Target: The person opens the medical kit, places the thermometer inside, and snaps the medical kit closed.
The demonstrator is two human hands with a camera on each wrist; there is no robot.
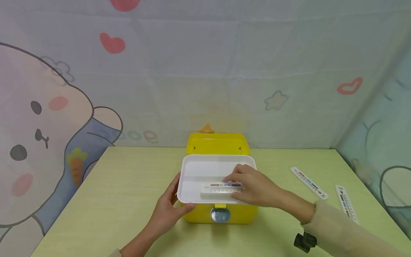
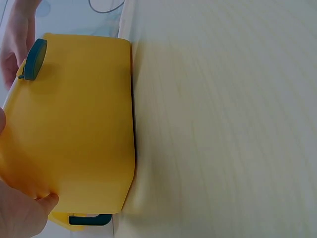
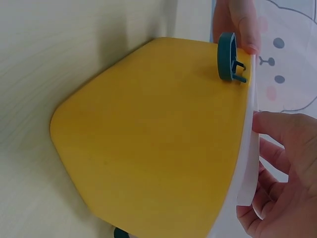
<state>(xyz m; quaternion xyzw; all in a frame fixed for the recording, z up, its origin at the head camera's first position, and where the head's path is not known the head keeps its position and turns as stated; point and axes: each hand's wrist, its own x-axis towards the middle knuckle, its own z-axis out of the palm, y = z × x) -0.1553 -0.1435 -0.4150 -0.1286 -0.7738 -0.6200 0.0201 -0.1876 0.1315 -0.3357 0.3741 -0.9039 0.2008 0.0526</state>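
A yellow storage box stands with a white tray at its top and its yellow lid tipped open behind. My left hand grips the box at its left front corner, thumb by the tray's front edge and fingers along the side. Between the thumb and fingers of my right hand is a white thermometer with coloured bars, held over the tray's front part; its right end is hidden by the hand. In the right wrist view, the thermometer appears edge-on beside the tray rim.
Two more white thermometers lie on the table to the right, one farther back and one nearer, partly behind the right sleeve. A round latch sits on the box front. A printed cloth hangs behind the table.
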